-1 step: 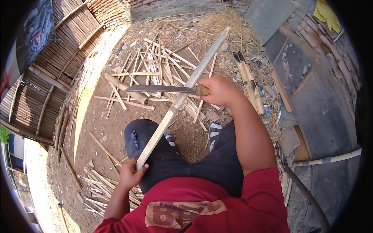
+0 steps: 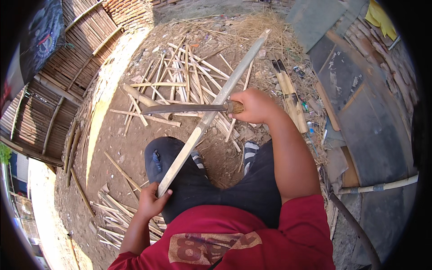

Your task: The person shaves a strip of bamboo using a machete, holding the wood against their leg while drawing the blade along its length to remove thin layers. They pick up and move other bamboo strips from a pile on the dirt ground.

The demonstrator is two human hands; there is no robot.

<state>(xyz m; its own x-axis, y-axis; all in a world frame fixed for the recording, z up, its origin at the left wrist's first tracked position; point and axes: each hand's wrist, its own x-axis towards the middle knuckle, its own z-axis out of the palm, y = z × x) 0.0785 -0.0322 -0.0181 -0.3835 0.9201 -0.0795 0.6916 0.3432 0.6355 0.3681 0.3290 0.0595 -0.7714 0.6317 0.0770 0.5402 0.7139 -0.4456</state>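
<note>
My left hand (image 2: 151, 201) is closed around the near end of a long split bamboo strip (image 2: 183, 156). The strip slants over my left thigh, away and to the right, its far end above the ground. In my right hand (image 2: 253, 105) is the brown handle of a long knife (image 2: 186, 108), fingers wrapped round it. Its dark blade points left and crosses the strip near the middle. Whether the edge touches the strip, I cannot tell.
Several bamboo strips (image 2: 194, 76) lie in a loose pile ahead, beside a round bamboo piece (image 2: 143, 98). More strips (image 2: 118, 215) lie at my left. Scorched bamboo halves (image 2: 290, 96) and dark sheets (image 2: 373, 130) are on the right; a slatted bamboo wall (image 2: 67, 81) stands left.
The knife's blade has tipped slightly, its point now a little nearer to me. Both hands keep their hold, and the strip has barely moved.
</note>
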